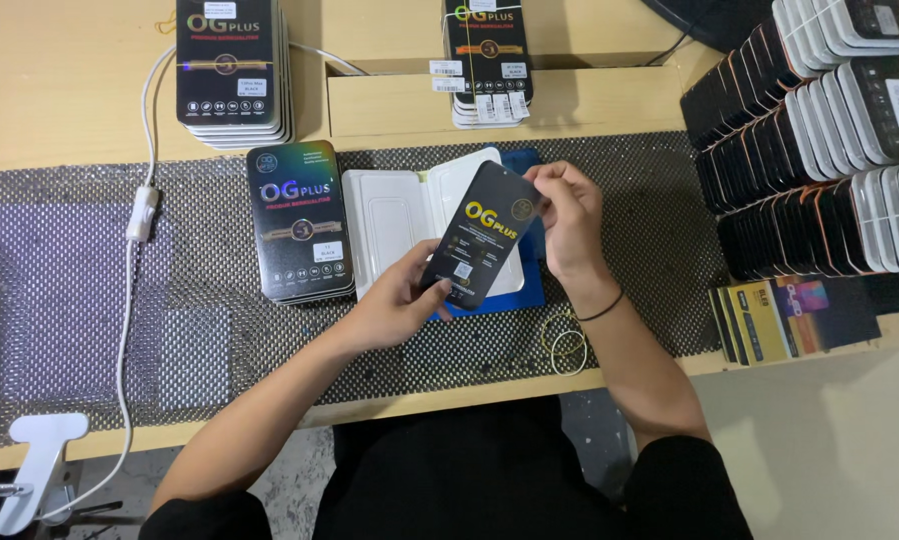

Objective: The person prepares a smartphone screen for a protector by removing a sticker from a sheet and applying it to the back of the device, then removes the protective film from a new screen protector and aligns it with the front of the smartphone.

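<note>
Two hands hold one black phone-shaped card (481, 235) above the middle of the bench: my left hand (401, 300) curls around its lower end, and my right hand (566, 215) pinches its upper right corner with closed fingertips. Under it an open white tray (394, 215) lies on a blue sheet (529, 290) on the mesh mat (89, 280). A stack of black tins (300, 222) sits just left of the tray, rubber bands (566, 342) near the front edge

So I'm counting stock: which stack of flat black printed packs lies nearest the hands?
The stack of black packs on the mesh mat, beside the left hand; the other stacks sit farther back on the wooden desk.
</note>
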